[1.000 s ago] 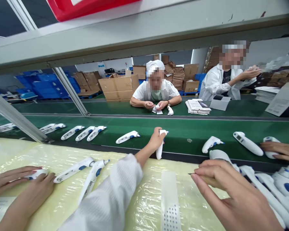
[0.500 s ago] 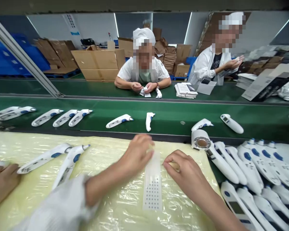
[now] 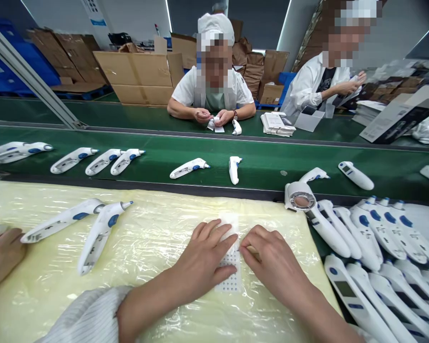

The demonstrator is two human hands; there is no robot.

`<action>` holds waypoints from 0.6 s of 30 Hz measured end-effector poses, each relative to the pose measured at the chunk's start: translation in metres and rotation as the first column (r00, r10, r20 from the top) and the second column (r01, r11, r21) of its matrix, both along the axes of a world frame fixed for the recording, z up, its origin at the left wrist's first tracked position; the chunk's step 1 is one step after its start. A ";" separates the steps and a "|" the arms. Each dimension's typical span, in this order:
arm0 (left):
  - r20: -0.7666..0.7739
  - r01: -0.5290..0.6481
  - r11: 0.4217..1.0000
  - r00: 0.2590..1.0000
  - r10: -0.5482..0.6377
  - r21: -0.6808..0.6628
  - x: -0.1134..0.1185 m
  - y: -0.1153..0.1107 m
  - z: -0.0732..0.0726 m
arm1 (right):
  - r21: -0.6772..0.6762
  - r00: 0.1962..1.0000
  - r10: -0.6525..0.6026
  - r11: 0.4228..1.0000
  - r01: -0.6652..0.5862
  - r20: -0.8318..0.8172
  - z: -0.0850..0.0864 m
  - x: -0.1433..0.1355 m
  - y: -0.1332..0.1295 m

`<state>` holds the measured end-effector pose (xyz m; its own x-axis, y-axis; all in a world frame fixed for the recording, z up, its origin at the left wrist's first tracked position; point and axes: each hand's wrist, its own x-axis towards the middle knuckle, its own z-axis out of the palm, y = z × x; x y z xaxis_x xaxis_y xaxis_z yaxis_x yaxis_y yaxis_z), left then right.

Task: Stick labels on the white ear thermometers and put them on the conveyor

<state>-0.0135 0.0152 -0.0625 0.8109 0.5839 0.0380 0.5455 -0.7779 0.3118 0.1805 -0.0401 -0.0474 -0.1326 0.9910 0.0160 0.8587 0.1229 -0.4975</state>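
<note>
A white strip with rows of small grey dots (image 3: 230, 285) lies on the yellow plastic-covered surface (image 3: 157, 305). Spread flat over the strip's upper and left part is my left hand (image 3: 209, 255), its fingers apart. Just right of the strip, my right hand (image 3: 268, 252) has thumb and forefinger pinched together at the strip's edge; anything between the fingertips is too small to make out. Two white thermometer-like devices with open housings, one (image 3: 66, 220) touching the other (image 3: 102, 233), lie to the left of my hands.
Similar devices (image 3: 189, 167) lie on the green belt (image 3: 146, 178) beyond. Many more (image 3: 361, 290) are crowded at the right, near a round-headed white object (image 3: 300, 196). Another person's hand (image 3: 3, 255) rests at the left edge. Two people sit across the belt.
My left hand has come down toward me and now lies spread over the strip. My right hand remains pinched beside the strip. The devices on the belt have shifted right.
</note>
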 end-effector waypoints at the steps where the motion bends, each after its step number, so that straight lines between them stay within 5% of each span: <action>1: 0.000 0.000 1.000 1.000 0.000 0.001 0.000 -0.001 0.000 | 0.002 1.000 0.001 1.000 -0.001 -0.003 0.000 0.000 0.000; 18: 0.005 -0.032 0.997 0.999 0.033 -0.070 -0.001 -0.005 0.003 | 0.146 1.000 -0.018 0.989 0.015 0.016 -0.020 0.001 0.000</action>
<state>-0.0145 0.0106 -0.0598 0.7913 0.6114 0.0011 0.5680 -0.7358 0.3688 0.1815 -0.0400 -0.0675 -0.1178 0.9804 0.1581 0.8696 0.1787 -0.4604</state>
